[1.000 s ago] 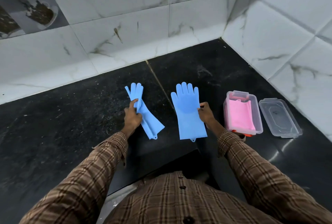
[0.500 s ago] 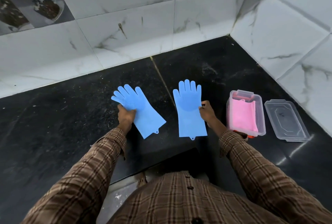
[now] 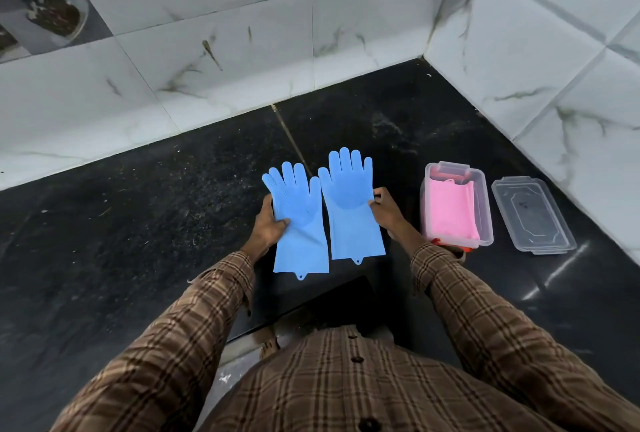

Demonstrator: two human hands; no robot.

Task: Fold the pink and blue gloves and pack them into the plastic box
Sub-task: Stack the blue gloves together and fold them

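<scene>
Folded pink rubber gloves (image 3: 452, 212) already fill the clear plastic box (image 3: 485, 237) near the dark tabletop's (image 3: 138, 241) right corner; each hand, left hand (image 3: 268, 227) and right hand (image 3: 384, 212), pinches a flat, unfolded blue silicone glove, left glove (image 3: 299, 224) and right glove (image 3: 351, 210), beside the box, with folding and packing remaining

Dim, cool indoor light. A glare streak on the glossy black counter (image 3: 554, 279) (lower right). Wide-angle bending curves the wall tiles (image 3: 207, 16); corners slightly soft.
</scene>
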